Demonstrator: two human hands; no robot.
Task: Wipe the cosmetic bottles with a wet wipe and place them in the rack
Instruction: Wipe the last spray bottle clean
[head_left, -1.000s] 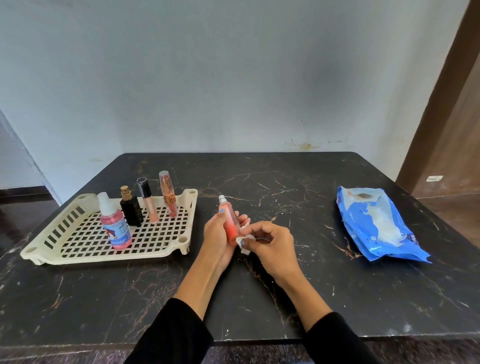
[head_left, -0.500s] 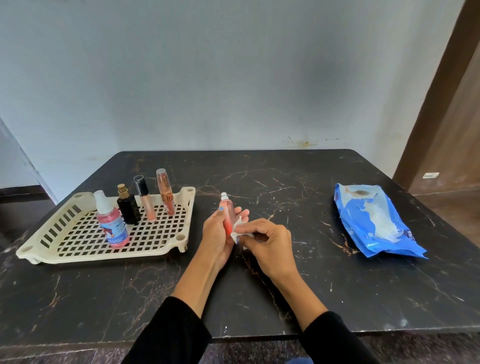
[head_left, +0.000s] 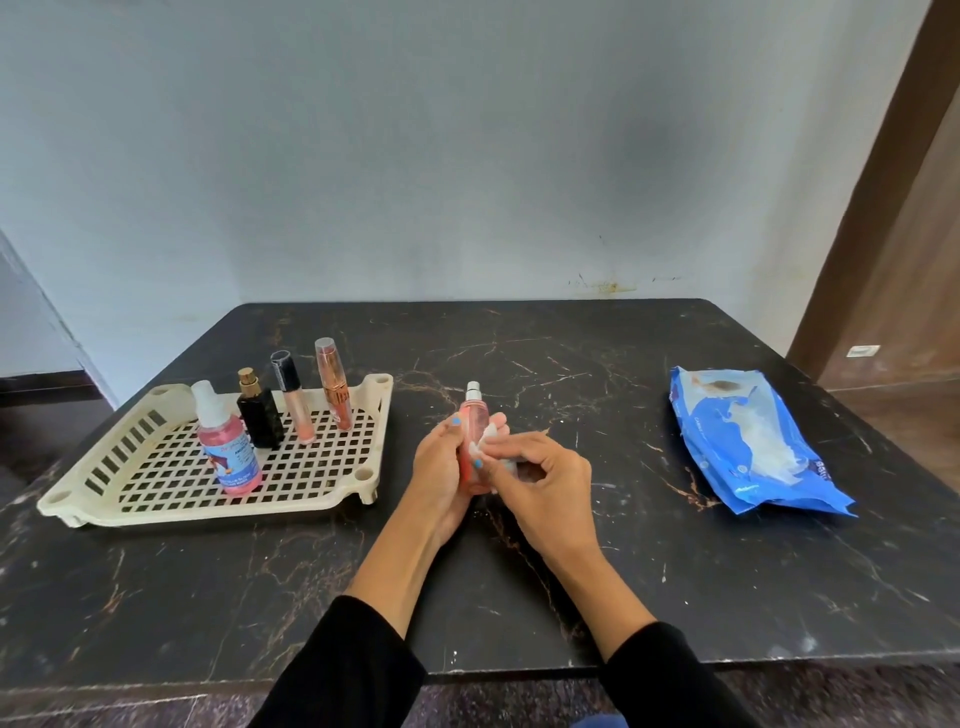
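Observation:
My left hand (head_left: 440, 460) grips a slim orange-pink spray bottle (head_left: 475, 415) upright over the table's middle. My right hand (head_left: 540, 475) pinches a white wet wipe (head_left: 487, 439) against the bottle's side. To the left, a cream lattice rack (head_left: 156, 467) holds several bottles standing in a row: a pink one with a white cap (head_left: 228, 447), a small black one with a gold top (head_left: 258, 413), a black-capped peach tube (head_left: 293, 397) and a rose-gold tube (head_left: 332, 384).
A blue pack of wet wipes (head_left: 748, 441) lies on the right of the black marble table (head_left: 519, 597). A pale wall stands behind the table, and a brown door frame (head_left: 883, 208) rises at the right.
My right hand has slid the wipe up along the bottle, from near its lower half to higher on its side. My left hand keeps the bottle in about the same place.

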